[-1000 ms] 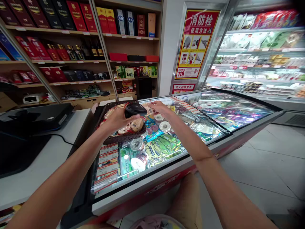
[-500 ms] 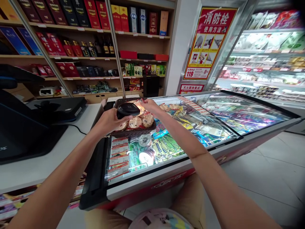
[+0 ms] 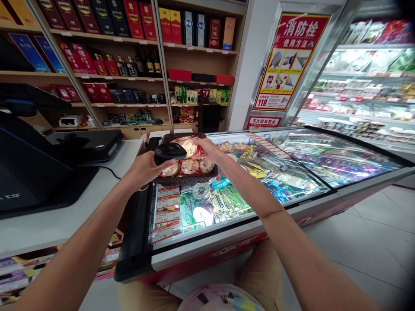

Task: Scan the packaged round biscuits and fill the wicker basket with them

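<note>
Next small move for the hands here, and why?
Probably: the right hand lifts the wrapped round pastry slightly out of the woven basket. Its fingers already appear to touch that pastry, while the left hand is occupied gripping the black handheld device just beside it.

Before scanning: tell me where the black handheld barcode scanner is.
In the head view, the black handheld barcode scanner is gripped in the left hand, over the dark woven basket of wrapped round pastries on the glass-topped freezer.

Bare hands [image 3: 142,169], tan shorts [image 3: 261,274] and a pastel patterned top [image 3: 220,300].
</note>
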`<state>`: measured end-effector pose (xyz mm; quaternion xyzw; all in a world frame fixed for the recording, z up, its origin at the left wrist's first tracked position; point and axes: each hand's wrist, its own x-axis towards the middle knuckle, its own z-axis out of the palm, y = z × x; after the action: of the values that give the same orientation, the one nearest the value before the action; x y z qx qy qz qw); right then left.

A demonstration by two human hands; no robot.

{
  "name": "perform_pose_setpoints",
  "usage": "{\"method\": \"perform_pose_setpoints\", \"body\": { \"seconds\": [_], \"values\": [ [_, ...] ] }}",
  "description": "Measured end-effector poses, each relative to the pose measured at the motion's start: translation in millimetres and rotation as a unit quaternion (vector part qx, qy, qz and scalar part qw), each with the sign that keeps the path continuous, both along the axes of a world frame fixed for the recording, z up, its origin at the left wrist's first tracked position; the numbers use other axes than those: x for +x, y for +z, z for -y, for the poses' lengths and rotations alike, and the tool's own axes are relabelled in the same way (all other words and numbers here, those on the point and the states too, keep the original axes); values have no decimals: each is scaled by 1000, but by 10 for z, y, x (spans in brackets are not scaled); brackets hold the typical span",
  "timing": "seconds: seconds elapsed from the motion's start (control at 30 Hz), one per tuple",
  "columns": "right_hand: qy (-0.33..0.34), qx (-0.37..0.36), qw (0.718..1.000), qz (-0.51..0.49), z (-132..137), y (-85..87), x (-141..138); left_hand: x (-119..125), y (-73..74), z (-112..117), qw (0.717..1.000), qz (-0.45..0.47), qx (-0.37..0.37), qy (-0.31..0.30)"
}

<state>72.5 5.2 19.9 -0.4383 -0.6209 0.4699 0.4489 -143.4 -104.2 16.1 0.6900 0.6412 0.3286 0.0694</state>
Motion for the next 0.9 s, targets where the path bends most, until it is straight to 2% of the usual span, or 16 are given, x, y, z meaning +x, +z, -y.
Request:
{"method": "perform_pose_setpoints", "body": {
  "seconds": [0.1,0.3,0.53,0.7,0.77,0.9],
  "values": [
    [-5,-22,1000,-9,86,9,42,-12,0,29,1000,16,-4,-13],
    [6,-20,1000,3,200,42,101,38,31,41,1000,-5,-3,-9],
    [-29,-25,999,-5,279,94,94,85,49,56,1000,-13,3,-16],
    [10,-8,1000,-17,182,11,77,69,63,91,999,-9,-4,-38],
    [16,2,1000,-16,114,-30,56,28,66,100,999,16,-13,-25],
    [-46,45,998,13,-68,-89,-22,-135,78,105,995,92,-18,31]
  ]
}}
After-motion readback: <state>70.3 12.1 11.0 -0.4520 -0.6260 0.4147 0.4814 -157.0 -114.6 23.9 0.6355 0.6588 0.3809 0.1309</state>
